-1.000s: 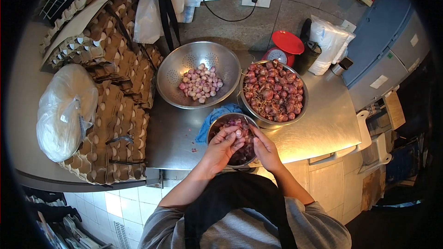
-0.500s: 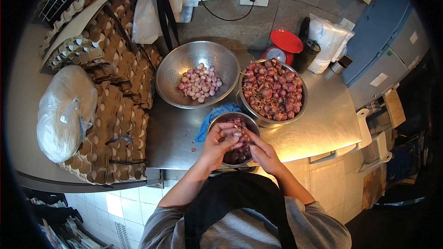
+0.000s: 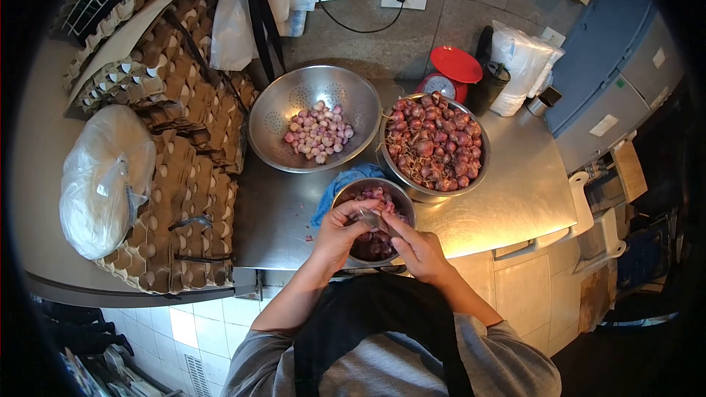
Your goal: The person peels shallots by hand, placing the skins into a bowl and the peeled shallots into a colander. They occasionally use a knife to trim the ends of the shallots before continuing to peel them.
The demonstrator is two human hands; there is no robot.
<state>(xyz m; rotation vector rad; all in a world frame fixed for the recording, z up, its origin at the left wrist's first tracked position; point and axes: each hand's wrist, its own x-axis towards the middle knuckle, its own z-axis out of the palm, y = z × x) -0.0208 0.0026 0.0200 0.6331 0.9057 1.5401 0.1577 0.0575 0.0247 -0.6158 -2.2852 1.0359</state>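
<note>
Both hands work close together over a steel bowl (image 3: 409, 202) of dark red shallot skins. My left hand (image 3: 340, 231) is closed, fingers and thumb pinching a shallot mostly hidden behind them. My right hand (image 3: 419, 251) is closed too, its thumb and forefinger meeting the left fingertips. Between the hands shows a small grey blade (image 3: 373, 220), its handle hidden in the right hand. Beyond the left hand, a steel colander (image 3: 268, 129) holds peeled, pale pink shallots (image 3: 320, 132). At the right, a second bowl (image 3: 482, 169) is heaped with unpeeled red shallots (image 3: 434, 140).
A blue cloth (image 3: 323, 206) lies beside the skins bowl on the steel table (image 3: 268, 228). Stacked egg trays (image 3: 184, 213) and a knotted plastic bag (image 3: 103, 184) stand left. A red scale (image 3: 456, 66) and white bags (image 3: 515, 66) are behind the unpeeled shallots.
The right hand has shifted slightly left against the left fingertips. The pale shallot seen between the fingers earlier is now mostly covered, and the grey blade shows there.
</note>
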